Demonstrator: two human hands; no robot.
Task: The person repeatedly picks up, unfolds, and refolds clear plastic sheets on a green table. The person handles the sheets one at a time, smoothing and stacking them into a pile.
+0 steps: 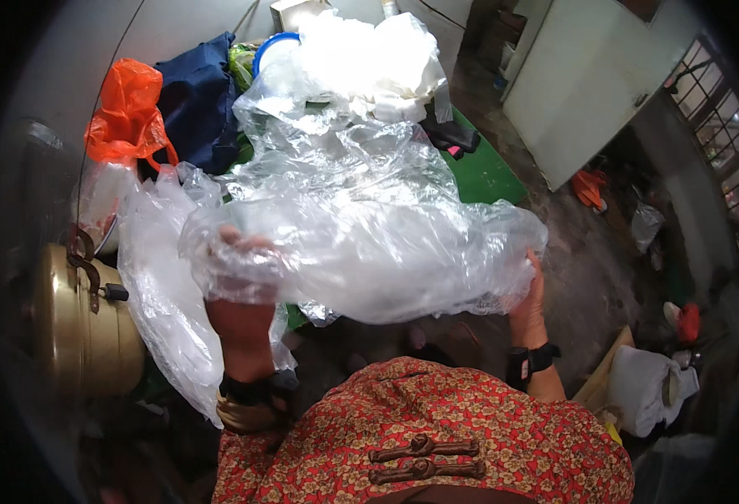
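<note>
A large bundle of clear plastic film or bags (pixel 375 264) is stretched between my two hands in front of my body. My left hand (pixel 243 252) is at its left end, seen blurred through the plastic, with fingers curled on it. At the right end my right hand (pixel 529 286) grips the gathered plastic, its thumb on the outside. More crumpled clear plastic (pixel 394 157) spreads behind the bundle over a green tabletop (pixel 486 167). A bright white pile of plastic or cloth (pixel 375 63) lies at the back.
At the left stand an orange plastic bag (pixel 126 120), a dark blue cloth bag (pixel 199 104) and a gold-coloured metal container (pixel 89 321) with a latch. Clear plastic (pixel 167 290) hangs beside my left arm. A pale door (pixel 596 82) stands at the right, with a rolled white item (pixel 640 387) lower down.
</note>
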